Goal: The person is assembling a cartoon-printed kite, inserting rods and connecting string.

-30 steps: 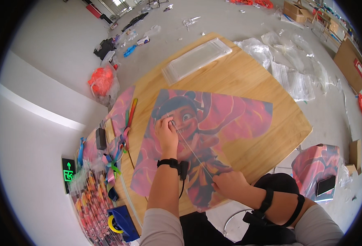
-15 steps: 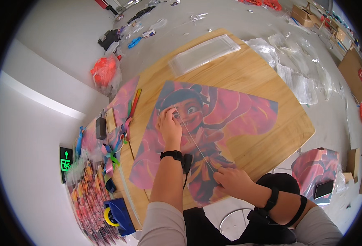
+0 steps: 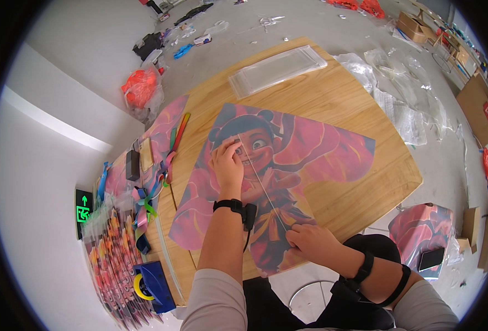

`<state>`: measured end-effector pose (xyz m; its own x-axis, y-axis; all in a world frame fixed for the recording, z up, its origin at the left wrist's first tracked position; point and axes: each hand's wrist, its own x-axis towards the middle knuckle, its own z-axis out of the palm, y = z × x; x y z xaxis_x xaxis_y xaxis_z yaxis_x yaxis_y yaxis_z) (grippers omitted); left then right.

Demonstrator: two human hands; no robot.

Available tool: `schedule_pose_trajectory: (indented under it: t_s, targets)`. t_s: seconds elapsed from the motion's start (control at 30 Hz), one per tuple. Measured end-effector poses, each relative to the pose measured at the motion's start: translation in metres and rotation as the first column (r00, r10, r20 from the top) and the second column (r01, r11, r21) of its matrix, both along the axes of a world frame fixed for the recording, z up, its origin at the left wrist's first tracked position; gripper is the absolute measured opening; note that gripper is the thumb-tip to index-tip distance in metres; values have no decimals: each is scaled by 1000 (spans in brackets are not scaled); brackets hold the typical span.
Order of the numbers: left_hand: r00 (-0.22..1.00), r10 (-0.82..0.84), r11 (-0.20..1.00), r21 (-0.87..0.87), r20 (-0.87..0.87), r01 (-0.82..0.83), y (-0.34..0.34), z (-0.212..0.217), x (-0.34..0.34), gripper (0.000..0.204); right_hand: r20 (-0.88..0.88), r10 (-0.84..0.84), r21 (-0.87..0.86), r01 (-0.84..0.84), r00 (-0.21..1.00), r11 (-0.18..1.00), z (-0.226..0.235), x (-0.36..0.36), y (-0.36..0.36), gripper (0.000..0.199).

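Observation:
A kite-shaped sheet [image 3: 332, 149], printed with a cartoon figure in pink, purple and orange, lies flat on the wooden table. Slanting down its middle is a thin pale rod [image 3: 263, 190], from the figure's forehead to its lower body. My left hand [image 3: 227, 168] rests on the printed face, its bent fingertips closed at the rod near the upper end. At the lower end, my right hand [image 3: 313, 243] is closed with the rod running into its fingers. The fingers hide that end of the rod.
Clear plastic sleeves [image 3: 280, 70] lie at the table's far edge. Along the left are ribbons [image 3: 144, 212], a black block [image 3: 132, 165], a blue tape dispenser [image 3: 160, 288] and printed packages [image 3: 114, 259]. A phone [image 3: 431, 258] rests on a printed surface to the right; plastic wrap [image 3: 404, 105] covers some floor.
The whole view has shifted slightly. Both hands keep nearly the same places on the sheet and the rod.

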<state>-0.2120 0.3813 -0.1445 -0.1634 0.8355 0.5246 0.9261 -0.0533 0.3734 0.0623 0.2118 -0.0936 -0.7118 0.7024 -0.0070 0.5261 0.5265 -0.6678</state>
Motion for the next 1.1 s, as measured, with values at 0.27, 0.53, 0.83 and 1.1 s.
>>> schedule_pose_trajectory:
  t_s: [0.27,0.53,0.83,1.1]
  targets:
    - [999,-27,999,22,24,26,1,-3,1,32,37,-43,-30,44,998,999,3,-1,1,23]
    - [1000,-9,999,35,23,9,1,0,-2,34,105,-64,-114,76,992,991,14,-4,12,31]
    - [998,-34,994,109,57,28,1,-2,0,26,111,57,-253,-27,992,967,28,13,18,31]
    - [998,-19,998,57,66,15,0,-1,2,25,149,90,-208,-58,985,977,22,12,18,31]
